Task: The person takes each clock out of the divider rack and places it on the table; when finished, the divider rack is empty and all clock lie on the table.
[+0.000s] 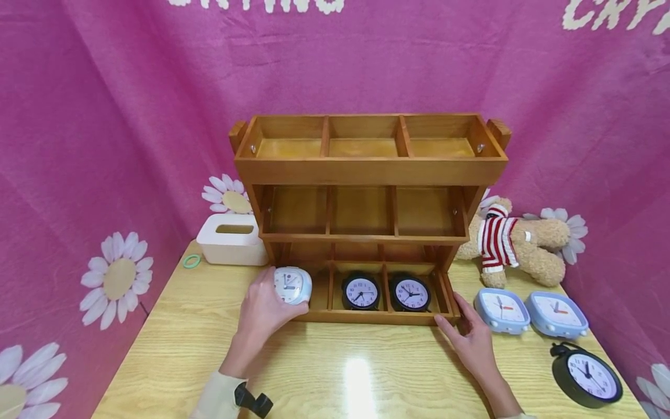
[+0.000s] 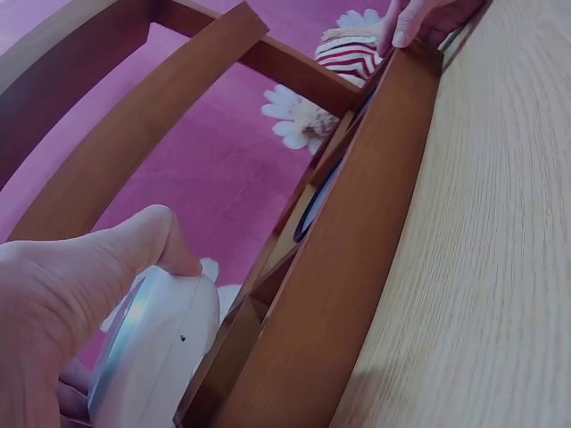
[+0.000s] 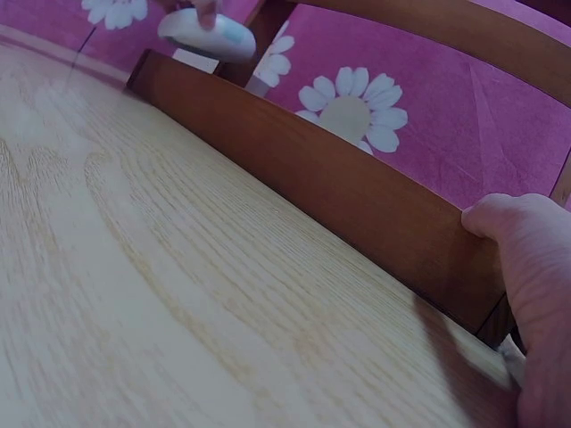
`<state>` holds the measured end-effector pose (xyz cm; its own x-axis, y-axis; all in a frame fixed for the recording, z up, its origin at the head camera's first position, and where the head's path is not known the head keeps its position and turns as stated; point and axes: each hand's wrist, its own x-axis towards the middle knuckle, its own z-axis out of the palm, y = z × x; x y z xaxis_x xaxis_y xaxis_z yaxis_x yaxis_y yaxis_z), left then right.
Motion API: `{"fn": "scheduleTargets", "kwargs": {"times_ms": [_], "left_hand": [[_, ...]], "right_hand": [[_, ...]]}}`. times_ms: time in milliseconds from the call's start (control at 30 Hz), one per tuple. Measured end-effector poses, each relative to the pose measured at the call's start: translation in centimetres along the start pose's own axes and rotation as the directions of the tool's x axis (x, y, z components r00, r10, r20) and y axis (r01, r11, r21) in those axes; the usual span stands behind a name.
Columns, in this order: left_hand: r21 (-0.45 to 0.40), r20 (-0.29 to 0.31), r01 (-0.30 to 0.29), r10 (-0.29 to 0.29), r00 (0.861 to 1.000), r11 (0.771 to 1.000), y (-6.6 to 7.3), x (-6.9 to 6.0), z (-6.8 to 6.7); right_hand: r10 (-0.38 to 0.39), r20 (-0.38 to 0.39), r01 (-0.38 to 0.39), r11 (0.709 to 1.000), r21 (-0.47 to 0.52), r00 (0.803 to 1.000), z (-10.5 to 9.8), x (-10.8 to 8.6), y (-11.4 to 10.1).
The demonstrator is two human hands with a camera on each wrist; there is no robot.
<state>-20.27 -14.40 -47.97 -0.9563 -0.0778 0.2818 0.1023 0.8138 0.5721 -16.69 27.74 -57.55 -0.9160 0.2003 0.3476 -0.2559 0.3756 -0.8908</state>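
Observation:
My left hand (image 1: 263,302) pinches a white and light blue alarm clock (image 1: 291,286) between thumb and fingers, at the bottom left compartment of a three-tier wooden shelf (image 1: 366,171). In the left wrist view, the clock (image 2: 165,348) is seen from its side, above the compartment's front board. Two round black alarm clocks, one in the middle compartment (image 1: 361,293) and one in the right compartment (image 1: 410,294), lean back with faces up. With thumb in front and fingers along the side, my right hand (image 1: 473,343) grips the shelf's lower right corner.
Right of the shelf are two blue square clocks, a nearer-left one (image 1: 502,311) and another (image 1: 557,314), with a black alarm clock (image 1: 586,375) in front. A teddy bear (image 1: 499,241) lies behind them. A white tissue box (image 1: 232,247) and green ring (image 1: 191,261) stand left.

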Motion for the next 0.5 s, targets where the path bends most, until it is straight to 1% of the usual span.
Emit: {"fn": "scheduleTargets", "kwargs": {"times_ms": [133, 233, 400, 500], "left_hand": [[-0.025, -0.024, 0.026, -0.027, 0.999, 0.999, -1.0, -0.6, -0.6], [-0.028, -0.046, 0.038, -0.039, 0.998, 0.999, -1.9, -0.9, -1.0], [-0.024, -0.077, 0.036, -0.038, 0.996, 0.999, -3.2, -0.9, -1.5], [-0.03, -0.075, 0.049, -0.051, 0.996, 0.998, -3.8, -0.8, -1.8]], "right_hand": [[0.006, 0.003, -0.006, 1.0, -0.002, 1.0, 0.1, -0.1, 0.0], [0.01, 0.0, -0.01, 1.0, 0.0, 1.0, 0.0, -0.2, -0.1], [0.015, -0.001, -0.015, 1.0, 0.002, 1.0, 0.0, -0.2, -0.1], [0.012, -0.001, -0.012, 1.0, 0.002, 1.0, 0.0, -0.1, -0.1]]}}
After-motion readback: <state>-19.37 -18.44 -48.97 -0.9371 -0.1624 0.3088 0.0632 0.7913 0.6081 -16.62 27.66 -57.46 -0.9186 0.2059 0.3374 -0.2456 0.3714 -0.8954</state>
